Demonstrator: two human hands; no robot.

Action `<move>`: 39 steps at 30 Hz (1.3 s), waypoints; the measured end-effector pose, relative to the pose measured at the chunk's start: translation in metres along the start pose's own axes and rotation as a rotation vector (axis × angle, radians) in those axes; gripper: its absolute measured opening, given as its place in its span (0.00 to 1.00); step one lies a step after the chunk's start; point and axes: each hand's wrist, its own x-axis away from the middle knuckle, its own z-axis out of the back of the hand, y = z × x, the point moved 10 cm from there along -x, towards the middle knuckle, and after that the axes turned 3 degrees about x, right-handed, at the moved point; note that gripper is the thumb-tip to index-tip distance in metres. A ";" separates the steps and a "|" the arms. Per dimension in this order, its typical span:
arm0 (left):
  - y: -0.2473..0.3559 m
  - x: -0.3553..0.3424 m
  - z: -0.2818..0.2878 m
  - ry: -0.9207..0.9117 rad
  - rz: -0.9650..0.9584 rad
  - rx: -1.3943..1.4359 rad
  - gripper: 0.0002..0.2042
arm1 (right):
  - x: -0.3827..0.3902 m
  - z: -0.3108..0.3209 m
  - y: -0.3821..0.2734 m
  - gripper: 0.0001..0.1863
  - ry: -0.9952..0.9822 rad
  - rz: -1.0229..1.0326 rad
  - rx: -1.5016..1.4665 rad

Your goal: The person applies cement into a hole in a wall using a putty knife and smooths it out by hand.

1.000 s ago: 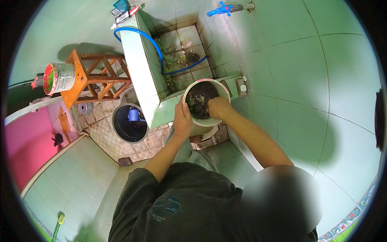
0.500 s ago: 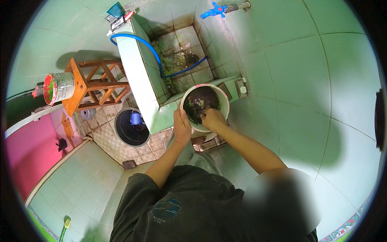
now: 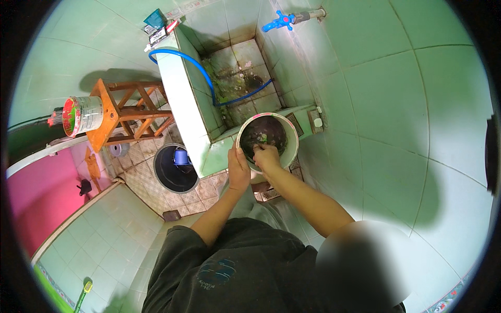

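A white plastic bucket point(image 3: 292, 136) with a dark, dirty inside sits on the green ledge in front of me. My left hand point(image 3: 238, 168) grips its near-left rim and steadies it. My right hand point(image 3: 267, 155) reaches over the near rim into the bucket, fingers curled against the grimy inner wall; whether it holds anything I cannot tell.
A tiled water tank point(image 3: 237, 78) with a blue hose point(image 3: 195, 68) lies beyond the bucket, a blue tap point(image 3: 279, 21) above it. To the left stand a wooden stool point(image 3: 122, 112) carrying a paint-stained can point(image 3: 81, 115) and a dark bucket point(image 3: 175, 169) on the floor.
My right hand has slid from the bucket's far side toward its near rim. The view has shifted slightly; the left hand keeps its grip.
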 end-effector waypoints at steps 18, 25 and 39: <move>0.014 -0.011 -0.012 -0.075 -0.047 -0.048 0.22 | 0.003 0.030 -0.008 0.15 0.061 -0.032 -0.084; 0.016 -0.012 -0.010 -0.055 -0.034 -0.076 0.22 | 0.012 0.064 -0.036 0.18 0.002 0.139 0.248; 0.014 -0.013 -0.008 -0.051 -0.091 -0.088 0.22 | 0.022 0.064 -0.110 0.09 0.108 0.567 1.274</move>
